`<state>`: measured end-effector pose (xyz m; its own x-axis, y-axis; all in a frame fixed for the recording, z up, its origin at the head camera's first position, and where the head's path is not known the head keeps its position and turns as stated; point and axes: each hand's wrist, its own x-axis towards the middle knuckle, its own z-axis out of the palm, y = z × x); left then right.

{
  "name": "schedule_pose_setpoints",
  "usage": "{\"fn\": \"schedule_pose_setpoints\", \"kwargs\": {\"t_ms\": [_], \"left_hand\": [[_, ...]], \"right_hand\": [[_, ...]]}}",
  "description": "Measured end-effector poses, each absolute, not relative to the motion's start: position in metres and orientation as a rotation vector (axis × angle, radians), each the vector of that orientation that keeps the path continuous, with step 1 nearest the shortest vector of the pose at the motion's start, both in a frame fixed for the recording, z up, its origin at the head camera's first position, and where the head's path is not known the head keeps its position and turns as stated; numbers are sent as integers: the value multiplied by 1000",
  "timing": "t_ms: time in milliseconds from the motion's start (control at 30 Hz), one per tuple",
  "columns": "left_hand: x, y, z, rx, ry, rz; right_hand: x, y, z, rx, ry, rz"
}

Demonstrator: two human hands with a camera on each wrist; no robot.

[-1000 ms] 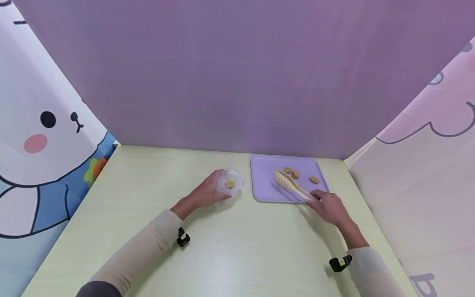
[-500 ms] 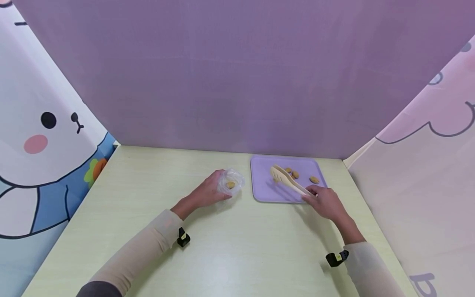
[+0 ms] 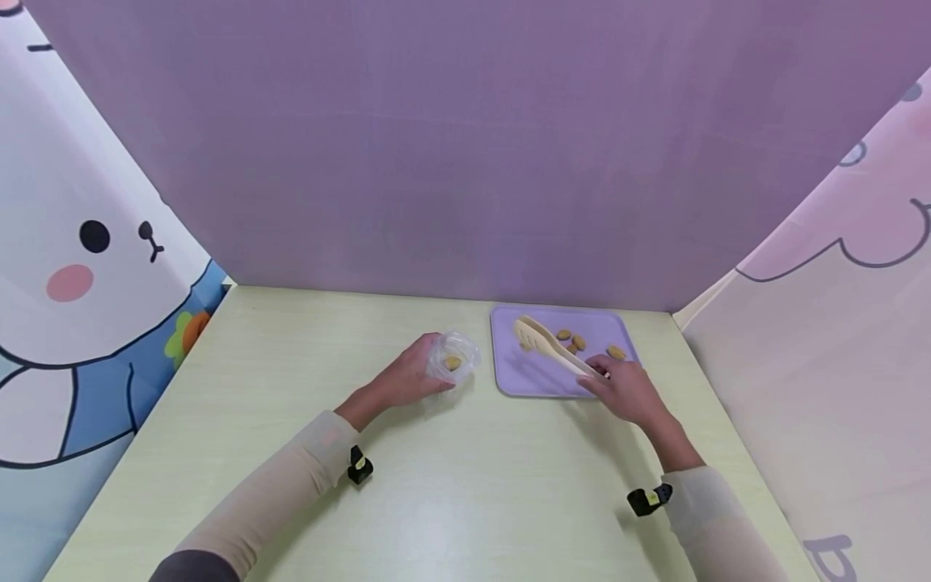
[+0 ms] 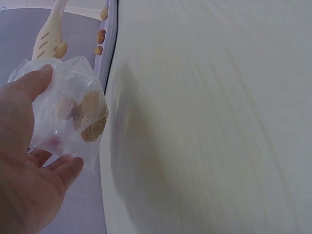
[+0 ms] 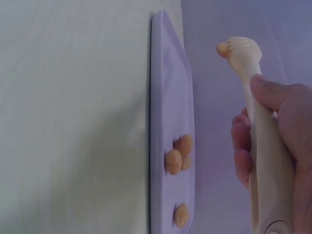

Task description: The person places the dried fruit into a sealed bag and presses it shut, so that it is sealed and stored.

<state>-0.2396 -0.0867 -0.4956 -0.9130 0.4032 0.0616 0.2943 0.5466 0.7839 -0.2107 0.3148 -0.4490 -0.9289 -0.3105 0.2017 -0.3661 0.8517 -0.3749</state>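
My left hand (image 3: 410,373) grips a clear plastic bag (image 4: 68,112), thumb on one side and fingers on the other. Several walnuts (image 4: 92,114) show through the bag's thin wall. In my right hand (image 3: 627,390) are cream slotted tongs (image 3: 549,343), squeezed between thumb and fingers. One walnut (image 5: 223,49) is pinched at the tips of the tongs, above the left part of a purple tray (image 3: 512,380). Several more walnuts (image 5: 181,214) lie on the tray, to the right of the tong tips in the head view.
The pale wooden table (image 3: 451,485) runs under both arms. Behind it rises a purple panel (image 3: 465,162). Printed curtains (image 3: 80,339) stand at the left and right sides. The tray has a low raised rim.
My right hand has moved left and slightly away from me, taking the tongs and the walnut toward the tray's left side. The left hand and bag have stayed nearly still.
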Motion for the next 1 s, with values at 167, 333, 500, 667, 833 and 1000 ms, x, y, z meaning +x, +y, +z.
{"fn": "schedule_pose_setpoints", "kwargs": {"t_ms": [167,333,500,667,833,1000], "left_hand": [[-240,-85,-495,599,2656,1305],[-240,-84,-494,594,2652,1306],[-240,-84,-494,604,2648,1313],[-241,-84,-496,622,2659,1310],[-242,-83,-498,632,2661,1321],[-243,-83,-499,640,2656,1326]], "right_hand": [[-212,306,-445,557,-2888,612],[-213,298,-441,555,-2913,610],[-214,290,-439,590,-2908,668],[-214,283,-437,616,-2911,701],[-215,275,-435,600,-2935,724],[-216,264,-433,597,-2941,730]]}}
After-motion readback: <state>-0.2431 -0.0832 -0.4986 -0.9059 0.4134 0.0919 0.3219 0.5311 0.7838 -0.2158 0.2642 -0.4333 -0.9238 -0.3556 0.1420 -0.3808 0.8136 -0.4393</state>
